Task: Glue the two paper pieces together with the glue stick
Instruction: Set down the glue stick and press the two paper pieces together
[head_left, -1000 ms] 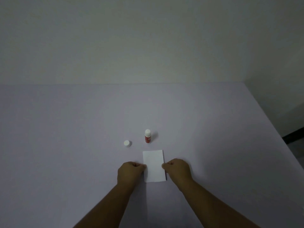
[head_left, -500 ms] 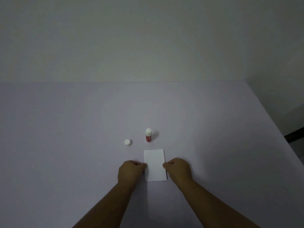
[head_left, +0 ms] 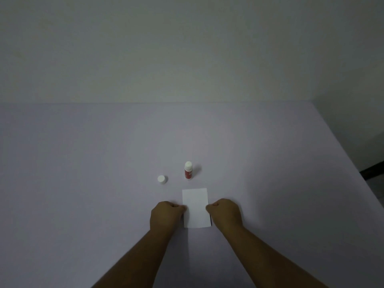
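Observation:
A white paper (head_left: 195,207) lies flat on the pale lilac table (head_left: 83,183) in front of me; only one sheet shows, and I cannot tell whether a second one lies beneath it. My left hand (head_left: 166,217) has curled fingers and pinches the paper's left edge. At the right edge, my right hand (head_left: 225,214) grips it the same way. Just beyond the paper the red glue stick (head_left: 188,170) stands upright, its white tip bare. Its white cap (head_left: 162,179) rests on the table to the left of the stick.
A plain wall (head_left: 187,48) rises behind the table's far edge. The table's right edge (head_left: 353,163) runs diagonally towards me, with dark floor beyond it.
Both hands stay at the paper's side edges and the paper keeps its place. Only the view has shifted slightly.

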### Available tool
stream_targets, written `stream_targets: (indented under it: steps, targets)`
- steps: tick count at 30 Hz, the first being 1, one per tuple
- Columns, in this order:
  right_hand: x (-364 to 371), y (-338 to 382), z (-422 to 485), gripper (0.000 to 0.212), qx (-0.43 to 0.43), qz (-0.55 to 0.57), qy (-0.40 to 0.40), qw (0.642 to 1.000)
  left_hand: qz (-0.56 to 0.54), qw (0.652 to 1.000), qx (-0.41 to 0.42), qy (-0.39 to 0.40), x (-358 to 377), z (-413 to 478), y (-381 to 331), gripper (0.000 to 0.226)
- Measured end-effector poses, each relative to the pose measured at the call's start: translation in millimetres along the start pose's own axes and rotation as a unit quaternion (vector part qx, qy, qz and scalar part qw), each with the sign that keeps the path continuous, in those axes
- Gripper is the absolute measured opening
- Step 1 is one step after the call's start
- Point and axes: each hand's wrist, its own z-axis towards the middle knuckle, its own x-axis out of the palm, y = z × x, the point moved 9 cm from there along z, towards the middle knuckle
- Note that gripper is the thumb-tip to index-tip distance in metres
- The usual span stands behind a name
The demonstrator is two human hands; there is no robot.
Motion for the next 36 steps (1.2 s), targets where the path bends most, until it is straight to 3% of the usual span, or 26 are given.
stream_targets:
  steps: [5,16,20,22,25,30,34,36]
  targets:
    - [-2,1,-3,0.044,0.004,-0.013,-0.005,1.000,0.008,1.000,-0.005,0.000,1,1,1,0.033]
    - [1,-1,-2,0.038,0.023,-0.018,-0.007,1.000,0.030,1.000,0.004,0.002,3,0,-3,0.025]
    - [4,0,0,0.029,0.023,-0.027,0.011,0.999,0.072,0.996,0.054,-0.025,-2,-3,-12,0.017]
    - [5,1,1,0.021,0.024,-0.030,0.022,0.999,0.104,0.982,0.152,-0.048,-2,-5,-25,0.015]
    - [6,1,3,0.023,0.015,-0.032,0.026,0.999,0.198,0.944,0.262,-0.037,10,-9,-37,0.041]
    - [7,2,6,0.022,-0.001,-0.039,0.023,0.999,0.363,0.870,0.333,-0.019,21,-11,-33,0.054]
    - [7,3,4,0.011,-0.008,-0.043,0.020,0.999,0.417,0.846,0.332,0.026,23,-9,-23,0.081]
    - [0,10,-1,0.009,-0.060,-0.060,-0.032,0.996,0.428,0.840,0.332,0.039,25,-5,-21,0.085]
